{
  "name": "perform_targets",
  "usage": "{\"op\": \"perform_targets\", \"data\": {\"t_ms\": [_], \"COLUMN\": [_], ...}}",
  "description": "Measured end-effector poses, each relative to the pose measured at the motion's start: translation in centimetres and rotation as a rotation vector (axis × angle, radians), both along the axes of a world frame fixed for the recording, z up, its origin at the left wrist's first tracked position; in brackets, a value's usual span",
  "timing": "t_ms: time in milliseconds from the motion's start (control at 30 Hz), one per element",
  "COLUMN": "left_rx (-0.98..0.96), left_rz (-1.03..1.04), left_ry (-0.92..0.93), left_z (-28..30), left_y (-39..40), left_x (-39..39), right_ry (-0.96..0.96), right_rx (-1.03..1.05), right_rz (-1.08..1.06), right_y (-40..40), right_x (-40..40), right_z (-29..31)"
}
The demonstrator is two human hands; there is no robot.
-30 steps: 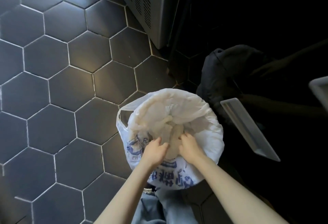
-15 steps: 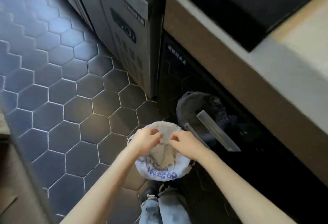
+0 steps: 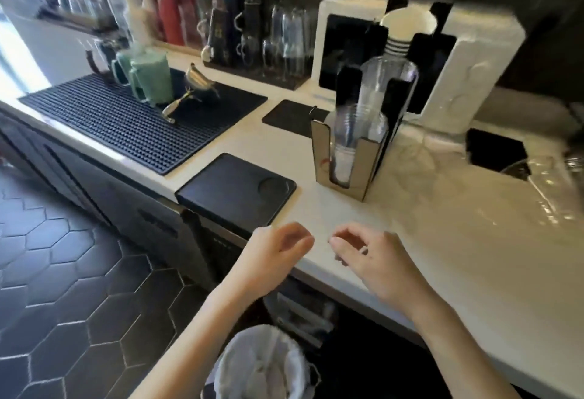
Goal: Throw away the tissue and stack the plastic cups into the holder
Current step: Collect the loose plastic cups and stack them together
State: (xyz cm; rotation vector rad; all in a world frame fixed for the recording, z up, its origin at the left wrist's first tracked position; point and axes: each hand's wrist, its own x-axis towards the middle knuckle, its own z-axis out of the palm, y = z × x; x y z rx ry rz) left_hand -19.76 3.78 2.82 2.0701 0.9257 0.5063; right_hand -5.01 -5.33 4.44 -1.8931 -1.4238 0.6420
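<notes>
Two hands empty | pale countertop | hex-tile floor

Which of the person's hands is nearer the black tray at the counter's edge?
Left. The left hand hovers just beside the black tray, off its near right corner; the right hand is farther right, over bare counter.
</notes>
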Motion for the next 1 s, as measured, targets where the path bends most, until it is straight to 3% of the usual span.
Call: {"op": "perform_targets", "data": {"t_ms": [167,367,633,800,1000], "left_rx": [0.032,0.183,0.325,0.346,0.342], "left_rz": [-0.111,-0.085,0.022,0.061,0.029], "left_ry": [-0.06,-0.096,0.012,0.126,0.17], "left_z": [2.8,1.4,-1.1,-2.2,-2.6], "left_y": [-1.6,-3.1,-1.4,0.6,2.1], "left_x": [8.1,16.7,25.6,28.6,30.0], "right_ry": [-0.032,-0.153,-0.192,-0.393,-0.5], "right_rx": [0.104,0.186,0.107,0.106,-0.12], "right_rz": [-0.177,-0.412,-0.562,-0.678,-0.754], "right_y": [-2.9,-6.1,-8.3,-8.3,-7.1], "right_x": [6.7,14.9,24.2,28.9,31.5], "right_z": [3.6,3.0,-1.0,-3.4,-5.1]}}
